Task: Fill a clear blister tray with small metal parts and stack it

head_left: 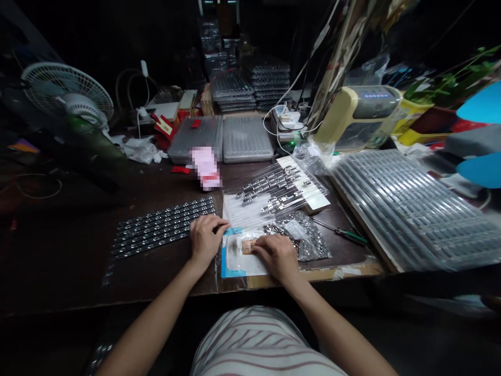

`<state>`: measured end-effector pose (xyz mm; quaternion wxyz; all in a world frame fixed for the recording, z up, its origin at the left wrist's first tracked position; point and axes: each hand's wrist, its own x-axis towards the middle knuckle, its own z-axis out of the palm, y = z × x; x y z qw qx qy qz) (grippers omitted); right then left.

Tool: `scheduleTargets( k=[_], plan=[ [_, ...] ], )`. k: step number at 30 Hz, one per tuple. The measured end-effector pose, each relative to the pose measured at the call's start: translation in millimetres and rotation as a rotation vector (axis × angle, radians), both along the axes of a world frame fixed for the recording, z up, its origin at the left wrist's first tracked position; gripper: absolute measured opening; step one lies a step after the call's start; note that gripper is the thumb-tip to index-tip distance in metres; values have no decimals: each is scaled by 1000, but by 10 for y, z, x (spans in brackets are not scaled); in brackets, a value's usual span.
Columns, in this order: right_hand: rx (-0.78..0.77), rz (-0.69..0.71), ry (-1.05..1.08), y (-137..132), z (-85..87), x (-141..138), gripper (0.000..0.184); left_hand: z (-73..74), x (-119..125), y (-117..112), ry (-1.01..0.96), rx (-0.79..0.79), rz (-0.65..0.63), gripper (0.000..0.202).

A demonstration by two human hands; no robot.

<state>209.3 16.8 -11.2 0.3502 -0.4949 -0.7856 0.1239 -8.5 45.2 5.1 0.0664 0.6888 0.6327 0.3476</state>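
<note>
Lying on a white pad (238, 263) at the front edge of the bench (164, 277), the small tan piece (247, 245) has its long axis running left to right between the two hands. The right hand (277, 254) is the nearer one, curled palm-down with its fingertips on the piece's right end, though whether they pinch it or only press it cannot be told. The left hand (206, 237) rests with fingers bent on the pad's far left corner, gripping nothing, beside a sheet of metal parts (162, 230).
</note>
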Motion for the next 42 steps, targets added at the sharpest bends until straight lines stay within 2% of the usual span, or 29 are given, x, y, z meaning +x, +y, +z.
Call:
scheduleTargets(
  k=[2,5,8,11,15,18,20,23,25,29,32,35,38,42],
  plan=[
    [-8,12,1,11,-13,-78,10,-7,-212,30,103,12,88,6],
    [16,17,-11,25,-43,-121,11,-53,-412,-7,173,20,142,8],
    [38,27,-45,26,-55,-134,13,-90,-495,-83,202,22,169,9],
    [47,34,-99,16,-41,-138,14,-63,-492,-106,211,24,170,9],
    [107,-21,-246,-19,-16,1,22,49,-296,100,168,42,47,11],
    [163,-112,-365,-67,-35,246,28,97,-7,422,152,35,-85,11],
    [165,-132,-413,-100,-70,405,28,94,195,640,155,28,-127,9],
    [151,-126,-388,-120,-133,533,22,75,400,856,168,-1,-147,7],
    [148,-132,-317,-101,-166,537,20,80,429,889,152,-17,-144,7],
    [134,-139,-221,-11,-175,454,17,133,296,675,-44,-91,-171,9],
    [142,-162,-184,47,-145,406,16,150,198,343,-239,-240,-317,22],
    [138,-169,-139,63,-112,398,17,110,203,4,-273,-309,-427,23],
    [111,-164,-119,46,-95,413,17,33,281,-219,-257,-295,-415,16],
    [90,-145,-71,18,-111,440,15,-63,389,-309,-291,-273,-322,12]
  ],
)
